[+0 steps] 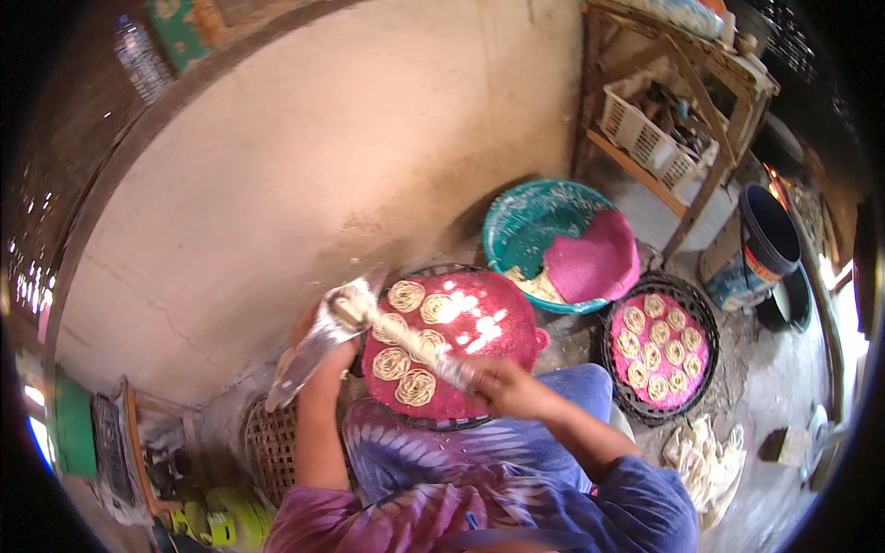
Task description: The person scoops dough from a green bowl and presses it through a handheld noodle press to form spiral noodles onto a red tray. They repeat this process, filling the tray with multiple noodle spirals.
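A long dough press (406, 336) stretches across a pink cloth-covered round tray (489, 318) on my lap. My left hand (336, 346) grips the press's upper end, where a crumpled plastic sheet (309, 355) hangs down. My right hand (493, 380) holds the lower end over the tray. Several coiled noodle-like dough spirals (407, 296) lie on the pink cloth, one (416, 387) just beside my right hand.
A second black tray (613, 382) with a pink cloth and several spirals sits on the floor at right. Behind it a teal basin (525, 226) holds a pink cloth. A blue bucket (770, 240), a wooden rack (682, 111), a woven basket (272, 447) and loose dough (705, 456) surround me.
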A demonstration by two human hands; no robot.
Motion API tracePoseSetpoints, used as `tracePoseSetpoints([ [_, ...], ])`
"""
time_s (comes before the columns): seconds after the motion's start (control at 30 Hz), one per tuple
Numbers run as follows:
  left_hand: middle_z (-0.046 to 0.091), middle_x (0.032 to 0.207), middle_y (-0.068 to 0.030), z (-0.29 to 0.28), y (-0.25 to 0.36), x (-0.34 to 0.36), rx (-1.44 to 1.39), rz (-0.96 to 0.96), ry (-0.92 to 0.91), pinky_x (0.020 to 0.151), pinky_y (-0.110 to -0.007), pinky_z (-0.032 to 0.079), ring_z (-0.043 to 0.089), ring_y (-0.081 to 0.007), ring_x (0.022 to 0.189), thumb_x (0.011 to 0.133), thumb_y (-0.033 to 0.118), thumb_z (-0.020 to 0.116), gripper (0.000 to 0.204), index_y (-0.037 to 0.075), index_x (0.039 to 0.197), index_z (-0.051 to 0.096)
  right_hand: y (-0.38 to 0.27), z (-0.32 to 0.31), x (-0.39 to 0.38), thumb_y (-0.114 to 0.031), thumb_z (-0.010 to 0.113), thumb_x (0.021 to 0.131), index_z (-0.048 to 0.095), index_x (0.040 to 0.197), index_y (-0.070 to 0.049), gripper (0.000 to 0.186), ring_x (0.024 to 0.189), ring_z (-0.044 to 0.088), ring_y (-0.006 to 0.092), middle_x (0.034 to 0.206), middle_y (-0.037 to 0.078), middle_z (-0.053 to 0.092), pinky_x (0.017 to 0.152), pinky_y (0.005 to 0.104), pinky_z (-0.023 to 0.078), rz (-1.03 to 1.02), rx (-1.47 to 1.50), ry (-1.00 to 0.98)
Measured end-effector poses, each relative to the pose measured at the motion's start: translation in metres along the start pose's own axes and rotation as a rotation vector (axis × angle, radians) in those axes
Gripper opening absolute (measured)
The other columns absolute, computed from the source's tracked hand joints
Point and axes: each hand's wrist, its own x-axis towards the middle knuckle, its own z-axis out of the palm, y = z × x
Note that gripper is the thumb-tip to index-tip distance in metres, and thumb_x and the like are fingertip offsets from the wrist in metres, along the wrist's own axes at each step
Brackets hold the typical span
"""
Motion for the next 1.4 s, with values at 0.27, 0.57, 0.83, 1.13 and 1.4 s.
tracePoseSetpoints([
  [0.27, 0.063, 0.115, -0.0137, -0.041, -0.096, -0.016, -0.182, 0.221, 0.691, 0.097, -0.037, 0.045, 0.059, -0.0249, 0.108, 0.082, 0.019, 0.073, 0.044, -0.003, 0.117, 0.058, 0.107, -0.204, 0.097, -0.013, 0.047, 0.087, 0.068, 0.108, -0.006, 0.030, 0.094, 0.068, 0.0349, 0.100, 0.019, 0.070, 0.074, 0.0460, 0.054, 0.356, -1.190, 0.415],
  [0.57, 0.053, 0.086, -0.0048, -0.067, -0.065, -0.002, -1.817, 0.048, 0.485, 0.068, -0.033, 0.042, 0.049, -0.0137, 0.069, 0.084, 0.014, 0.056, 0.028, 0.003, 0.109, 0.048, 0.065, -0.136, 0.098, -0.042, 0.049, 0.096, 0.054, 0.126, 0.003, 0.054, 0.124, 0.049, 0.0289, 0.134, 0.017, 0.053, 0.103, 0.0396, 0.039, -0.284, -0.713, -0.108],
  [0.83, 0.060, 0.100, -0.0061, 0.070, 0.023, -0.018, -2.047, -0.280, -0.554, 0.084, -0.036, 0.049, 0.059, -0.0198, 0.087, 0.086, 0.013, 0.062, 0.018, 0.003, 0.100, 0.056, 0.038, 0.025, -0.008, -0.077, 0.034, 0.086, 0.047, 0.131, -0.005, 0.085, 0.053, 0.058, 0.0202, 0.100, 0.019, 0.064, 0.036, 0.0286, 0.045, 0.178, 1.510, -0.479],
  [1.13, 0.063, 0.116, -0.0095, 0.073, -0.013, -0.080, -0.907, 0.445, -0.422, 0.094, -0.033, 0.047, 0.059, -0.0206, 0.110, 0.079, 0.019, 0.076, 0.052, 0.006, 0.125, 0.055, 0.006, -0.009, -0.070, -0.053, 0.039, 0.098, 0.030, 0.141, -0.012, 0.060, 0.049, 0.043, 0.0094, 0.079, 0.003, 0.050, 0.039, 0.0240, 0.036, -0.300, 0.609, 0.477],
  [1.4, 0.069, 0.094, -0.0075, 0.015, 0.008, -0.084, -0.791, 0.588, -0.620, 0.080, -0.030, 0.052, 0.066, -0.0144, 0.088, 0.080, 0.018, 0.074, 0.031, 0.010, 0.108, 0.065, -0.042, 0.020, -0.061, -0.047, 0.065, 0.083, 0.017, 0.147, 0.003, 0.094, 0.112, 0.050, 0.0372, 0.139, 0.022, 0.039, 0.092, 0.0471, 0.044, -0.657, -0.640, 0.385],
])
